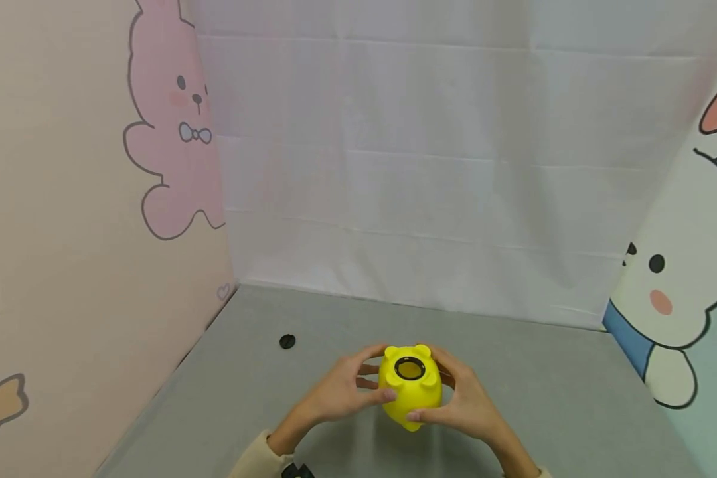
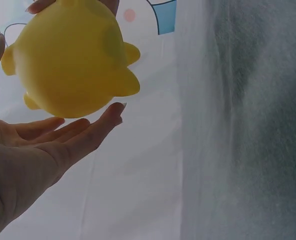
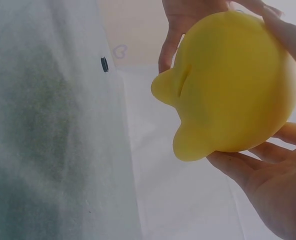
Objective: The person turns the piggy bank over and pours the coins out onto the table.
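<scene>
A yellow pig-shaped money box (image 1: 411, 392) is held between both hands just above the grey table (image 1: 215, 405), near its front edge. Its underside faces up and shows a round opening with a black rim. My left hand (image 1: 342, 393) cups its left side with thumb and fingers curled round the body, and my right hand (image 1: 463, 401) cups the right side the same way. In the left wrist view the money box (image 2: 68, 60) sits over the left hand's palm (image 2: 33, 145). In the right wrist view the money box (image 3: 238, 85) rests against the right hand's fingers (image 3: 268, 185).
A small black round plug (image 1: 287, 341) lies on the table to the far left of the hands, also seen as the plug (image 3: 104, 64) in the right wrist view. A white cloth backdrop (image 1: 418, 166) and cartoon-rabbit side walls (image 1: 167, 126) close in the table.
</scene>
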A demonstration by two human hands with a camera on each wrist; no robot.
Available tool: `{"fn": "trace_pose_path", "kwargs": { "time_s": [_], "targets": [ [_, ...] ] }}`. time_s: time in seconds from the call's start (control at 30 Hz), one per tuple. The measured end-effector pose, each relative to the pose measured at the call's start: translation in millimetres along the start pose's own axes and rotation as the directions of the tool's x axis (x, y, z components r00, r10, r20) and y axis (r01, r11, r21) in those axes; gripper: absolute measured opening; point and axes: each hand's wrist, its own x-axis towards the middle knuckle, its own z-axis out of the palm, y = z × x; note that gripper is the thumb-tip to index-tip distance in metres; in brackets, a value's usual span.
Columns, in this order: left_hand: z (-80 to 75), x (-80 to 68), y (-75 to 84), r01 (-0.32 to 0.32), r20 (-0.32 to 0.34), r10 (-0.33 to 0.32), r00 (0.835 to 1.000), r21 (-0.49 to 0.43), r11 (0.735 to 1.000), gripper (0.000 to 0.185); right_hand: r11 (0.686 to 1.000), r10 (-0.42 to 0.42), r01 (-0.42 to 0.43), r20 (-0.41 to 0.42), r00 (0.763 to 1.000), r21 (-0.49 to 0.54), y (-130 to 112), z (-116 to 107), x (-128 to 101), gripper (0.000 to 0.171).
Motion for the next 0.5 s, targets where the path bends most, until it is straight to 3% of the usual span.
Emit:
{"fn": "trace_pose_path", "kwargs": {
  "time_s": [0.23, 0.5],
  "targets": [
    [12.7, 2.9, -2.1, -0.003, 0.030, 0.007, 1.000, -0.138, 0.990, 0.084, 1.000, 0.017, -0.017, -0.030, 0.999, 0.009, 2, 3, -3, 0.090],
    [18.8, 8.3, -0.2, -0.013, -0.043, 0.006, 0.999, -0.162, 0.987, 0.081, 1.000, -0.003, 0.003, -0.079, 0.997, 0.008, 3, 5, -4, 0.093]
  ]
}}
